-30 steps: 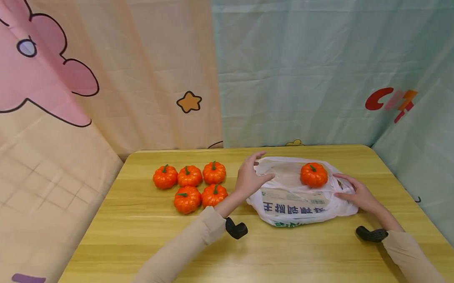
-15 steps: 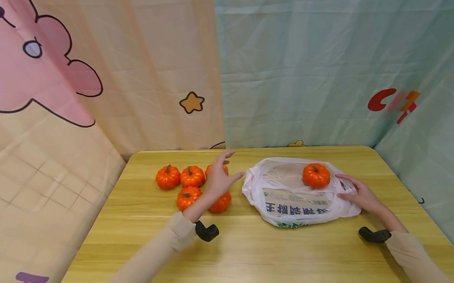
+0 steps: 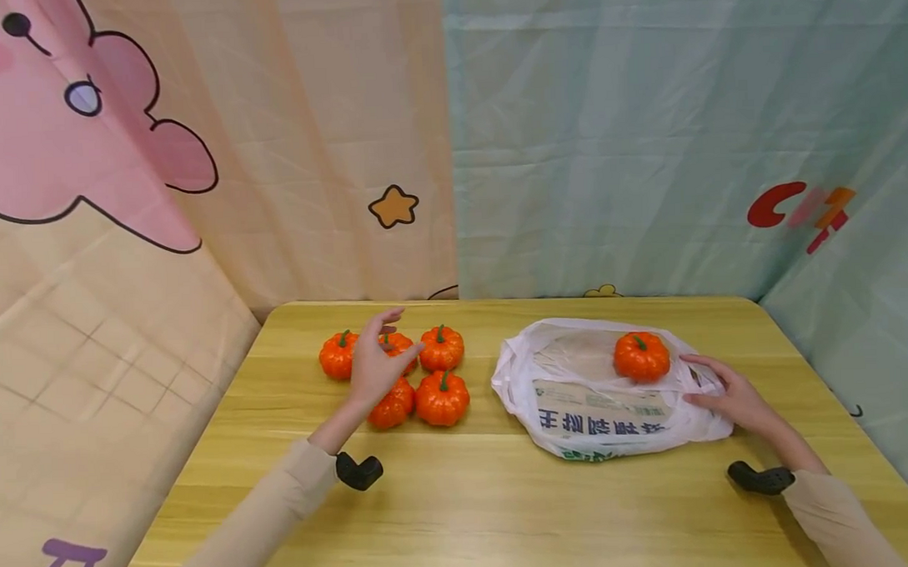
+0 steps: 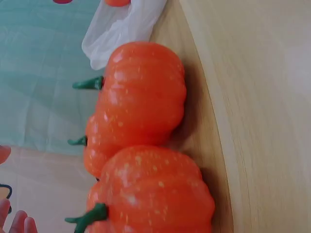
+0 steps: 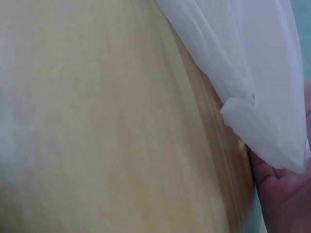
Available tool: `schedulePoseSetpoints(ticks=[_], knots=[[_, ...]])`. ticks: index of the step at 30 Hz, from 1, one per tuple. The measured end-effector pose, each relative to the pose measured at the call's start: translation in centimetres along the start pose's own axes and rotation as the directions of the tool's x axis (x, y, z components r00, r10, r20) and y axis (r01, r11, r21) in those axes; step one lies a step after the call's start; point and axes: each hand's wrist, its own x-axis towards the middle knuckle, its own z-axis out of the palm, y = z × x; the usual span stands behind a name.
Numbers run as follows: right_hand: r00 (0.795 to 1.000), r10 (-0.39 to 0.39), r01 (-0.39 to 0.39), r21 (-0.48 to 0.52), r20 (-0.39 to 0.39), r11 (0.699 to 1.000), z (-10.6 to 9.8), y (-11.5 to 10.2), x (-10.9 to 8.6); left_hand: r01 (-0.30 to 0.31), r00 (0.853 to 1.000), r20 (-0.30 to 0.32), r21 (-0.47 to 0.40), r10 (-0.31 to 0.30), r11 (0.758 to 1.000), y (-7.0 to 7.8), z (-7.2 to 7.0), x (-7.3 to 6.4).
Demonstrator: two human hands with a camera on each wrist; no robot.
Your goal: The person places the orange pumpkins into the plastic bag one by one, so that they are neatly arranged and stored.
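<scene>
My left hand is over a group of small orange pumpkins with green stems, thumb and fingers spread apart and nothing between them. It partly covers the pumpkins at the group's left. In the left wrist view, fingertips show at the lower left, beside a large-looking pumpkin. A white plastic bag with dark printing lies on the right, one pumpkin at its mouth. My right hand holds the bag's right end, thumb in front and fingers behind. In the right wrist view, thin plastic drapes over that hand, hiding part of it.
Both hands work over a light wooden table. Printed cloth curtains stand right behind its far edge and along both sides. A black wrist device is on the left forearm, another black device on the right.
My left hand has moved left, from the bag's left edge to over the pumpkin group. My right hand stays at the bag. The view has shifted slightly.
</scene>
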Motion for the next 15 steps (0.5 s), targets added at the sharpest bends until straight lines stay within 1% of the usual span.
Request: schedulePoseSetpoints(ticks=[3,6,8,11,15], knots=[[1.000,0.006,-0.006,-0.001,-0.001,1.000,0.0,0.1,-0.1,0.018,0.999,-0.048,0.000,-0.018,1.000,-1.3,-1.3,0.3],[1.000,0.012,-0.012,0.004,0.001,1.000,-0.1,0.1,-0.1,0.028,0.997,-0.077,-0.001,-0.028,1.000,-2.3,-2.3,0.5],[1.000,0.019,-0.019,0.006,0.004,1.000,-0.1,0.1,-0.1,0.024,0.995,-0.092,-0.005,-0.024,1.000,-2.9,-3.0,0.6],[1.000,0.023,-0.023,0.003,0.006,1.000,0.0,0.2,-0.1,0.006,0.994,-0.113,0.013,-0.005,1.000,-3.7,-3.8,0.6],[0.999,0.033,-0.033,-0.002,0.012,0.999,0.1,0.1,0.1,0.014,0.988,-0.156,0.047,-0.006,0.999,-5.1,-4.8,0.6]])
